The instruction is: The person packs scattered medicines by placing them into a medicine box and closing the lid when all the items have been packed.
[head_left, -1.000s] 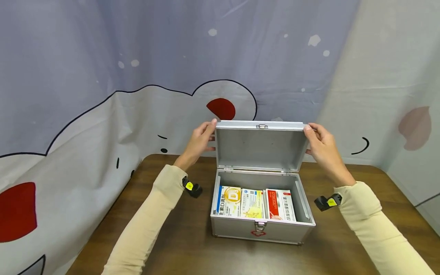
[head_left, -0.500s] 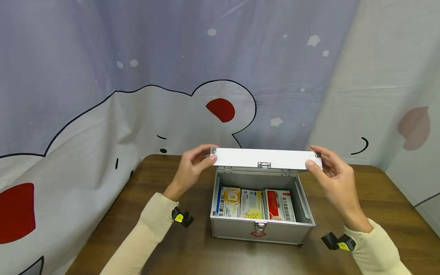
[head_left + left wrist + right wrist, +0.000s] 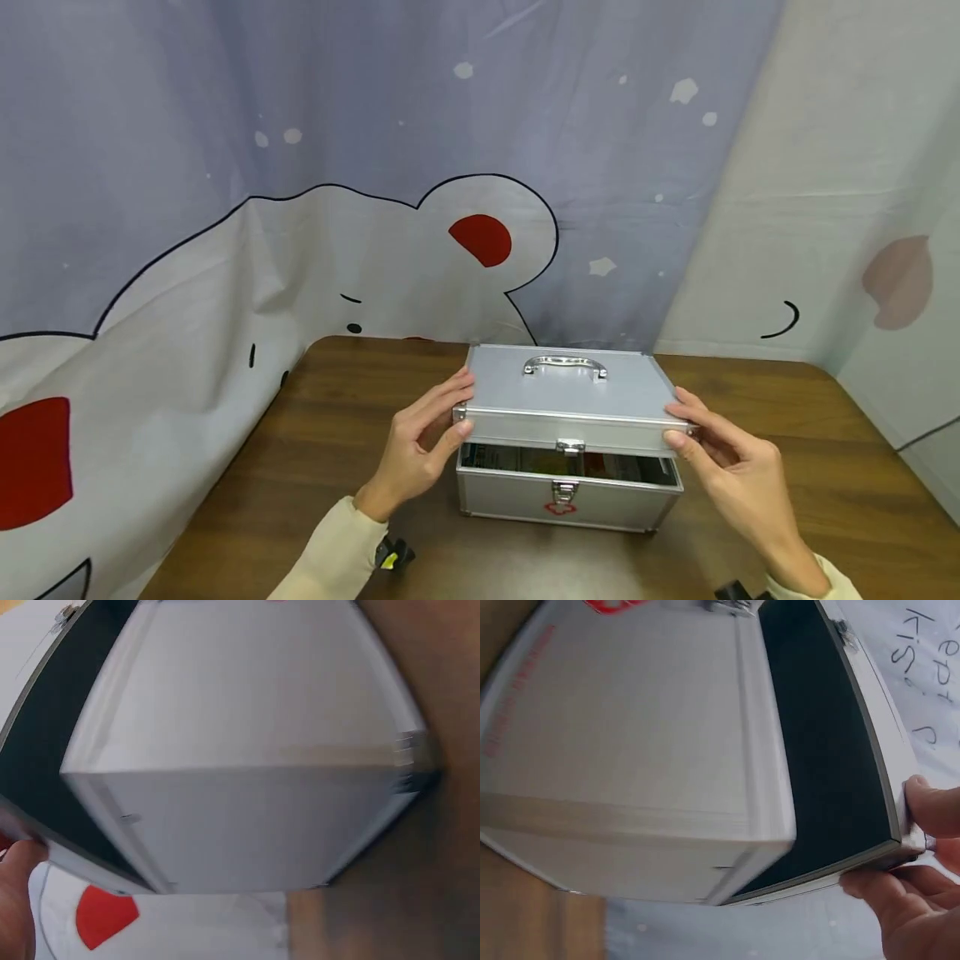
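Note:
A silver aluminium first-aid box (image 3: 510, 498) stands on the table, its hinged lid (image 3: 498, 385) tilted partly down over it. My left hand (image 3: 416, 442) grips the lid's front left corner, thumb at the front edge and fingers along the side. At the front right corner, my right hand (image 3: 738, 475) pinches the lid the same way. A gap is left between lid and box front, plain as a dark wedge in both wrist views. Medicine boxes (image 3: 525, 459) show dimly through it. The front latch (image 3: 564, 492) hangs below the lid's catch (image 3: 570, 447).
A metal carry handle (image 3: 564, 363) lies on top of the lid. The brown wooden table (image 3: 300, 467) extends around the box. Behind it hangs a printed curtain (image 3: 360, 250), which meets the table's back and left edges.
Both hands have swung the lid from upright forward and down, so its top now faces up. The medicine boxes, plainly visible before, are mostly covered. The box body stays in place.

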`<state>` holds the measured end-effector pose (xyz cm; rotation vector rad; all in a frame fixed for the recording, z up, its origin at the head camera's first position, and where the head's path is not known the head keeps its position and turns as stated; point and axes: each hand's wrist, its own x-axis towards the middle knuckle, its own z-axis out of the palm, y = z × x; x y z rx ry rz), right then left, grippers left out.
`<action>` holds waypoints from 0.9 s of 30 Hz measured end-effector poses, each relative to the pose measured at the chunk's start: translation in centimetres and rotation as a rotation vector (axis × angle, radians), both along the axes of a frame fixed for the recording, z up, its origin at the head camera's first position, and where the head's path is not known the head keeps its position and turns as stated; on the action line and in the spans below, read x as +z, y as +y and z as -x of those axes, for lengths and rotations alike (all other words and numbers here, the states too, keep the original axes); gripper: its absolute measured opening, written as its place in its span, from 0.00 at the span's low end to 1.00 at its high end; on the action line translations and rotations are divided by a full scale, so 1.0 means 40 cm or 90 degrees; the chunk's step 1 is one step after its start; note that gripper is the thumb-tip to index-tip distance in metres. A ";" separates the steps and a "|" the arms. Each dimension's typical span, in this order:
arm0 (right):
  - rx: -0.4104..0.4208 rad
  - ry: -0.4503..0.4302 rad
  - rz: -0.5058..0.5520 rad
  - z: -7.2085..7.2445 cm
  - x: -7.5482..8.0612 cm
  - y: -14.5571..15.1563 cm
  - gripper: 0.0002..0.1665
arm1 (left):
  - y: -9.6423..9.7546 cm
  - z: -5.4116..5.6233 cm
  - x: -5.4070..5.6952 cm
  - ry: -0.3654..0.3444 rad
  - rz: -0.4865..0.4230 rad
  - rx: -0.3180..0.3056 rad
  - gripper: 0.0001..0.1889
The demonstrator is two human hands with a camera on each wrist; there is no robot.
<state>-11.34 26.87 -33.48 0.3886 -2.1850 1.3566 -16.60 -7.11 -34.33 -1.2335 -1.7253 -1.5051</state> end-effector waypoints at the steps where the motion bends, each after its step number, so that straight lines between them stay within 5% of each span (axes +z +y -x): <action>1: 0.008 0.007 -0.004 -0.003 -0.011 0.001 0.21 | 0.000 -0.002 -0.012 0.016 0.001 0.014 0.22; 7: 0.046 0.079 -0.022 -0.015 -0.069 0.007 0.22 | -0.010 0.012 -0.103 0.091 0.036 0.077 0.18; 10: 0.084 0.104 0.006 -0.024 -0.086 0.009 0.22 | -0.013 0.012 -0.130 0.091 0.053 0.087 0.17; 15: 0.196 0.135 0.125 -0.031 -0.088 -0.004 0.20 | -0.015 -0.014 -0.115 0.022 0.032 0.053 0.21; 19: 0.237 0.185 0.146 -0.022 -0.078 -0.016 0.18 | -0.015 -0.035 -0.087 -0.026 0.015 0.029 0.23; 27: 0.156 0.275 0.035 -0.026 -0.089 -0.018 0.14 | -0.010 -0.049 -0.097 -0.064 0.017 0.024 0.22</action>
